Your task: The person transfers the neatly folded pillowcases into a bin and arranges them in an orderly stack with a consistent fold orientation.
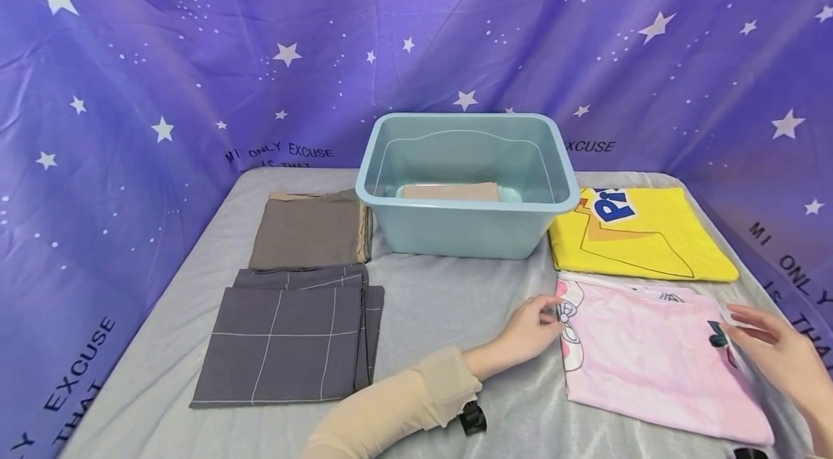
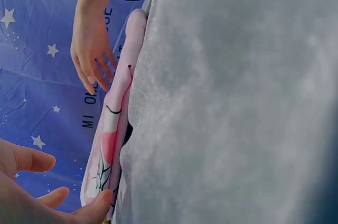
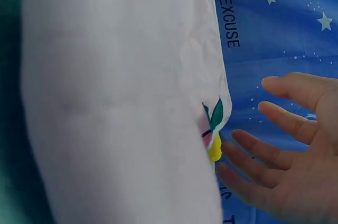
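A folded pink cloth [image 1: 641, 361] with printed figures lies at the right front of the bed-like surface. My left hand [image 1: 530, 329] is at its left edge; in the left wrist view a fingertip overlaps the printed edge, and I cannot tell whether it presses on it. The right hand [image 1: 777, 350] is at the cloth's right edge by a dark green leaf print [image 1: 717, 334]. In the right wrist view its fingers [image 3: 264, 171] are spread and relaxed beside the pink fabric [image 3: 121, 102]. Neither hand grips anything.
A blue-green plastic bin [image 1: 455, 231] stands at the back middle, with a folded beige cloth [image 1: 452, 191] inside. Behind the pink one lies a folded yellow cloth [image 1: 651, 235]. On the left are a folded brown cloth [image 1: 309, 231] and a dark grey checked cloth [image 1: 286, 347].
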### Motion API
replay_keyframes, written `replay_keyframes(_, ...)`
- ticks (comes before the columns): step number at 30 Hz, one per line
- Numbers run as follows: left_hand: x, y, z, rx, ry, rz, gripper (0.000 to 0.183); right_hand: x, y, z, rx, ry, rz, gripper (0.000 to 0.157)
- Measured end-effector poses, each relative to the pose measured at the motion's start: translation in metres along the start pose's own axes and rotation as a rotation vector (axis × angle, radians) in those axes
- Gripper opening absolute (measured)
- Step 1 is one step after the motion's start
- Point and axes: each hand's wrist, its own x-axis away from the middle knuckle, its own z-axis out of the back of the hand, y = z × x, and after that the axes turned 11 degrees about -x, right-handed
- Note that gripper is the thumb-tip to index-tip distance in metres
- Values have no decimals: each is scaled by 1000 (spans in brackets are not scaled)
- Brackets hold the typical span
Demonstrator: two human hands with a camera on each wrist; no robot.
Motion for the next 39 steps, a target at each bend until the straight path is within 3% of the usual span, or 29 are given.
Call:
replay_keyframes(12,0,1,-6,11,-17,76,39,17,-33,-4,-71,-79,43,62)
replay_keyframes(27,0,3,-13,89,-31,95,40,15,-34,-5,49,-138,-14,67)
replay_keyframes(39,-1,5,-18,161,-27,122,41,8,-21,-7,67,-185,-77,72)
